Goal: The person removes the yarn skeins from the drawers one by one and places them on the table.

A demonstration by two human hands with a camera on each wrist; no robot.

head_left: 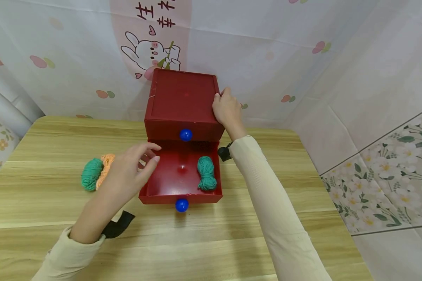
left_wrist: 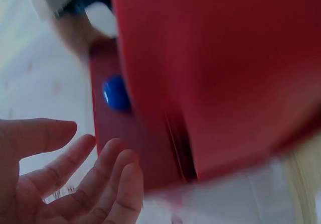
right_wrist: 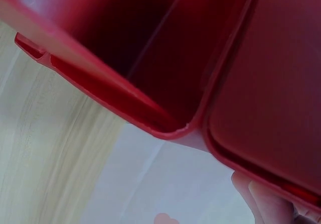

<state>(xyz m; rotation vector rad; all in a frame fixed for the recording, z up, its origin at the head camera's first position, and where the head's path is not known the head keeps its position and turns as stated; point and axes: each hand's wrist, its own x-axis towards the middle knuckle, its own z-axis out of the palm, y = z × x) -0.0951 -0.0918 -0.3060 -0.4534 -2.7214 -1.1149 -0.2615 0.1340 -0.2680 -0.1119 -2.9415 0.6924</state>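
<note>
A red two-drawer cabinet (head_left: 183, 95) stands against the back wall. Its lower drawer (head_left: 172, 177) is pulled out, and a green yarn skein (head_left: 206, 173) lies along the drawer's right side. My right hand (head_left: 228, 107) grips the upper right edge of the cabinet; only part of its fingers (right_wrist: 266, 201) shows in the right wrist view. Over the drawer's left edge hovers my left hand (head_left: 131, 166), fingers loosely bent and holding nothing. The left wrist view shows that hand's thumb and fingers (left_wrist: 125, 194) spread apart beside the blurred red drawer.
To the left on the wooden table (head_left: 35, 168) lie another green skein (head_left: 91, 174) and an orange skein (head_left: 106, 166), partly behind my left hand. Blue knobs mark the closed upper drawer (head_left: 161, 130) and the lower one. A printed curtain (head_left: 260, 78) hangs behind.
</note>
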